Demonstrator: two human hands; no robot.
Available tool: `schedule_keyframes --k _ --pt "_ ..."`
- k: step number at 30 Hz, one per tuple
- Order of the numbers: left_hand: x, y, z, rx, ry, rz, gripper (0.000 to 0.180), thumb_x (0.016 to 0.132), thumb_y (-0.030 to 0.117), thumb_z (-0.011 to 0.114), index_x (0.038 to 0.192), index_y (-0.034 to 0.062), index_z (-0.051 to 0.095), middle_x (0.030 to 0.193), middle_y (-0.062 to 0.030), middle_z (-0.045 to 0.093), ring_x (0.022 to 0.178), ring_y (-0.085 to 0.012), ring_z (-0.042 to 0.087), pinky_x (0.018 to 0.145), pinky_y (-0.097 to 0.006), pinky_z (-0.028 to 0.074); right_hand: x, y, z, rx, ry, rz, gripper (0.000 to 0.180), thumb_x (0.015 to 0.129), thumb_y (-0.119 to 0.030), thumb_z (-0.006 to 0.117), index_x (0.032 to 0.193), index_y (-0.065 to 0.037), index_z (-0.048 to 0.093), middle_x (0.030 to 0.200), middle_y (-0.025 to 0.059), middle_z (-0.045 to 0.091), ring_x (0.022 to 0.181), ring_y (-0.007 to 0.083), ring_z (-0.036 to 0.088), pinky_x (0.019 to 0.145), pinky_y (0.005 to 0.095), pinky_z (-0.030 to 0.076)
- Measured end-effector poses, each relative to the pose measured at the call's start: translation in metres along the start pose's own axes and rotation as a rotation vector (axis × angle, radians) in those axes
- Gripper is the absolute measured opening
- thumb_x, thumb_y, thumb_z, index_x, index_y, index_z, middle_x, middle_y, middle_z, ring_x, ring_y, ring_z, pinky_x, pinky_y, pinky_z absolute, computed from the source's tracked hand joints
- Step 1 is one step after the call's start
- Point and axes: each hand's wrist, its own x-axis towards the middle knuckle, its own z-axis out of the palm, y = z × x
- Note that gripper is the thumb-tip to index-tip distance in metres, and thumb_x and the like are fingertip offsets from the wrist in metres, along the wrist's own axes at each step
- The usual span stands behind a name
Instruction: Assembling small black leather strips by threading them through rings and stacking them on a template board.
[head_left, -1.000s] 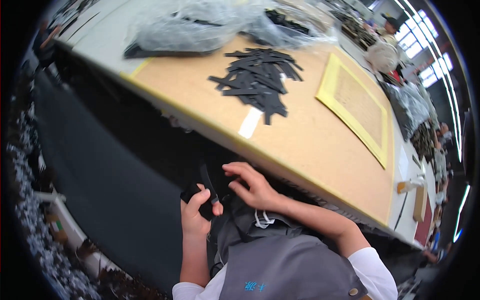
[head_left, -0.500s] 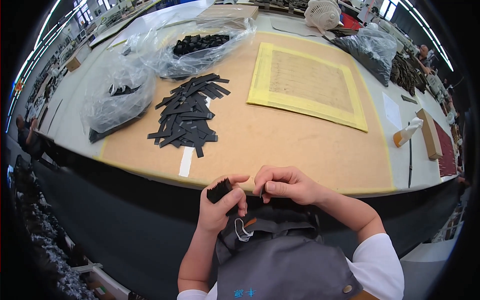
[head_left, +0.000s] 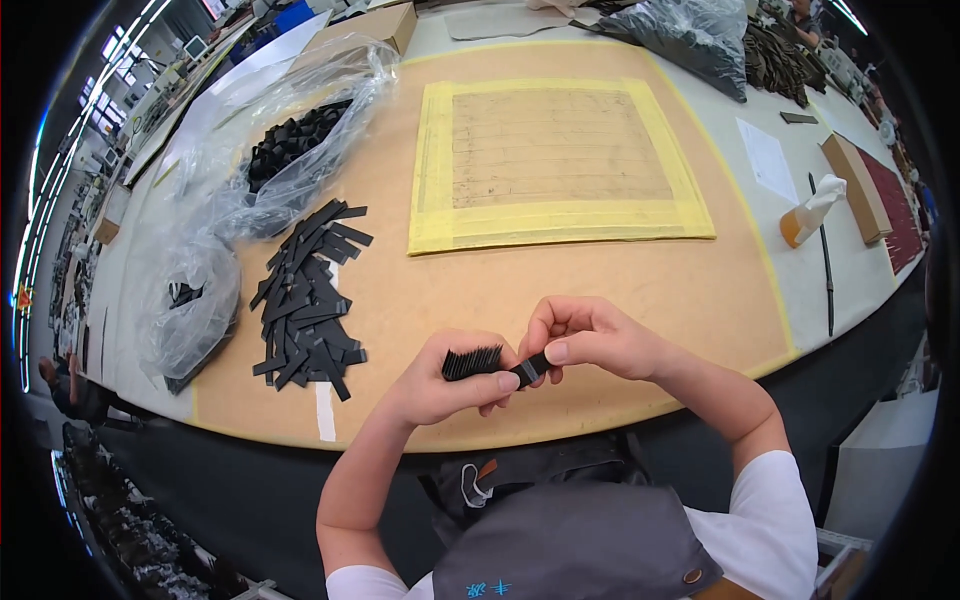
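In the head view, we are working on the near side of the yellow-bordered board [head_left: 562, 150], our hands showing closer to it than half a second ago. Our left hand [head_left: 432, 382] is curling its fingers around a stack of black strips [head_left: 470, 364], whose ends are fanning out like comb teeth, and its thumb is pressing on one end of a single black strip [head_left: 540, 363] with a grey band. Our right hand [head_left: 600, 345] is pinching the other end of that strip between thumb and forefinger, its remaining fingers curling in. Half a second ago we were keeping the hands apart; now the strip is bridging them. A second ago our right fingers were spreading loosely, holding nothing that we are able to make out.

To the left of the board, the loose pile of black strips [head_left: 310, 322] is still lying over a white strip [head_left: 326, 415]. Beyond that pile, also left of the board, a clear plastic bag [head_left: 350, 130] is holding more black pieces. Right of the board, a spray bottle [head_left: 812, 212] is standing as before.
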Motion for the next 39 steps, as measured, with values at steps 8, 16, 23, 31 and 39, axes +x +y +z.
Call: schedule_keyframes --k 8,16,23,31,39 --pt "0.037 -0.013 -0.024 0.22 0.133 -0.002 0.009 0.084 0.007 0.065 0.089 -0.0003 0.061 0.073 -0.0037 0.064 0.061 -0.0063 0.058 0.055 -0.02 0.046 0.018 0.011 -0.019 0.07 0.146 0.038 0.014 0.089 -0.011 0.068 0.091 -0.003 0.057 0.092 0.0055 0.065 0.086 0.0091 0.06 0.074 0.024 0.048" --pt "0.041 -0.024 -0.022 0.196 0.193 0.061 0.012 0.083 0.002 0.063 0.095 -0.0003 0.06 0.078 -0.0026 0.064 0.069 -0.0055 0.059 0.062 -0.021 0.048 0.02 0.026 -0.017 0.077 0.233 -0.067 0.012 0.088 -0.004 0.068 0.085 -0.003 0.057 0.094 0.0064 0.061 0.082 0.0082 0.058 0.071 0.0222 0.048" --pt "0.041 -0.026 -0.026 0.092 0.19 0.002 0.011 0.084 0.0 0.062 0.095 -0.0009 0.06 0.082 -0.0031 0.065 0.076 -0.0065 0.062 0.069 -0.022 0.049 0.025 0.03 -0.021 0.11 0.196 -0.086 0.012 0.087 -0.003 0.068 0.087 -0.003 0.056 0.093 0.0069 0.062 0.082 0.0097 0.061 0.071 0.0229 0.049" --pt "0.022 -0.027 -0.014 -0.01 0.324 0.073 0.014 0.085 -0.002 0.06 0.099 -0.0022 0.058 0.083 -0.0046 0.064 0.077 -0.0089 0.064 0.069 -0.023 0.051 0.009 0.015 -0.035 0.298 0.148 0.023 0.024 0.1 -0.017 0.05 0.115 0.001 0.058 0.091 0.0069 0.064 0.082 0.0169 0.068 0.072 0.0275 0.053" --pt "0.028 -0.025 -0.021 -0.039 0.338 0.004 0.013 0.086 -0.002 0.06 0.099 -0.0025 0.058 0.082 -0.0062 0.065 0.076 -0.0091 0.064 0.067 -0.022 0.051 0.019 0.015 -0.04 0.141 -0.02 0.061 0.024 0.099 -0.018 0.055 0.117 -0.003 0.059 0.102 0.0075 0.065 0.087 0.015 0.067 0.074 0.0271 0.053"
